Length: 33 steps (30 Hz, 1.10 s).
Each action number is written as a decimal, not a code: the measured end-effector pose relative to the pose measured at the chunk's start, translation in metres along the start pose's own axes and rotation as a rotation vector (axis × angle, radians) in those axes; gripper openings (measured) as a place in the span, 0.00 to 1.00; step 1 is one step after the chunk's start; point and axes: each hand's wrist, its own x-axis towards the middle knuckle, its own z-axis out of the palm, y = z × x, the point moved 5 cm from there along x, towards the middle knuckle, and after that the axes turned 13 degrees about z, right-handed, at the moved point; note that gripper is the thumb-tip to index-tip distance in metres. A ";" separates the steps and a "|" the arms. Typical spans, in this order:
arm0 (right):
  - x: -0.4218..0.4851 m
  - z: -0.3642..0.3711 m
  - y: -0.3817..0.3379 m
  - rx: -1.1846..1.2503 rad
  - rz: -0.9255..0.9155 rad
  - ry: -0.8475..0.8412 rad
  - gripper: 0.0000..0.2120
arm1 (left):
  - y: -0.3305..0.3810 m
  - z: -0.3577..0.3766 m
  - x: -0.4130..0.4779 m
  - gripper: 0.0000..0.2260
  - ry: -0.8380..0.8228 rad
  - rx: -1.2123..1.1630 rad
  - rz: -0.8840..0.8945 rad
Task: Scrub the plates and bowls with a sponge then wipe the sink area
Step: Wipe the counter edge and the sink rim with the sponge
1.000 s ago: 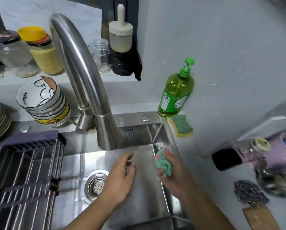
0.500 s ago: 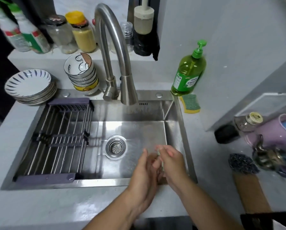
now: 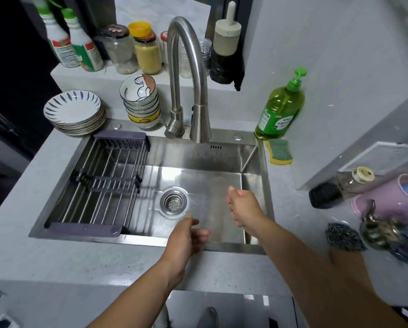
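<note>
- The right hand (image 3: 244,208) is curled with its back to the camera, so I cannot tell whether anything sits inside the closed fingers.
- The left hand (image 3: 186,240) hovers over the sink's near rim, fingers loosely spread and motion-blurred, holding nothing.
- The lower right is smeared: a dark scouring pad (image 3: 344,236) and a metallic clutter beside a lilac container (image 3: 392,197) are hard to make out, and the right forearm covers part of the counter there.
- The yellow-and-green sponge (image 3: 279,151) lies flat on the counter at the sink's far right corner, just in front of the green soap bottle (image 3: 281,110).
- The stacked plates (image 3: 74,113) and the stack of bowls (image 3: 141,100) stand on the counter behind the sink, left of the faucet (image 3: 186,79) (the top bowl tilted, showing a cartoon print).
- The steel sink (image 3: 151,239) is set in a pale grey speckled counter; a drying rack (image 3: 103,183) spans its left part, the drain strainer (image 3: 173,202) lies mid-basin.
- A ledge behind carries jars and bottles against grey walls.
</note>
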 end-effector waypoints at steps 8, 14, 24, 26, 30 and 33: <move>-0.002 0.017 0.004 0.123 0.179 0.023 0.16 | 0.013 0.006 0.011 0.19 -0.101 0.037 0.009; -0.008 0.010 0.002 0.235 0.174 0.033 0.15 | 0.017 0.022 0.018 0.17 -0.179 0.050 0.010; -0.039 0.012 -0.002 0.516 0.029 -0.336 0.16 | 0.038 0.052 0.020 0.10 -0.324 0.091 0.137; -0.049 0.009 -0.001 0.524 0.010 -0.392 0.15 | 0.039 0.053 0.020 0.11 -0.312 0.065 0.144; -0.059 -0.011 0.011 0.319 -0.093 -0.304 0.12 | 0.037 0.055 0.020 0.12 -0.345 0.004 0.126; -0.061 -0.025 0.024 0.348 -0.092 -0.304 0.12 | 0.035 0.063 0.021 0.13 -0.359 -0.001 0.145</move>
